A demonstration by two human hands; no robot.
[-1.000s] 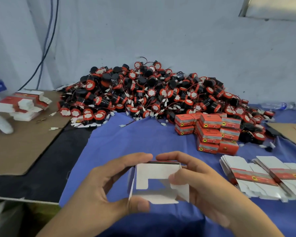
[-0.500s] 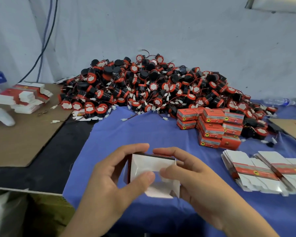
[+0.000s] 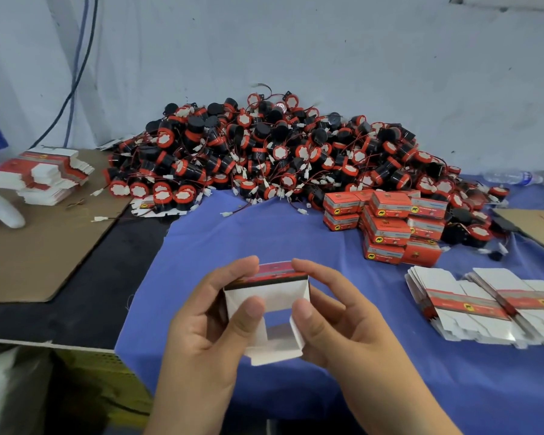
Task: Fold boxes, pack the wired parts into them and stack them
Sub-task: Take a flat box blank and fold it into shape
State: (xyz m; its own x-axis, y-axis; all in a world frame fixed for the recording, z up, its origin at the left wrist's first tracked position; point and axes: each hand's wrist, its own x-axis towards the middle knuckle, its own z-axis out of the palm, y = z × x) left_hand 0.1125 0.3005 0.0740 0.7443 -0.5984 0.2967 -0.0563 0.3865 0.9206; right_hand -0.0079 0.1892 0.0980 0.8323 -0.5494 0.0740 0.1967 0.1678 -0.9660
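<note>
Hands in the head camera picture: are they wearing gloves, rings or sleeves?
No. The left hand and right hand are bare: no gloves, rings or watch show. The left forearm and right forearm are bare too, no sleeve in view. Thumbnails look short and unpainted.

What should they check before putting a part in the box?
1. Both hands hold it: left hand and right hand grip the box. Ok.
2. Box popped open: its white inside shows. Ok.
3. Flap tucked in: the near flap sticks out. Not ok.
4. Far end closed: hidden. Cannot tell.
5. Parts near: the pile lies behind the box. Ok.
6. Place to stack: packed boxes sit to the right. Ok.
</note>
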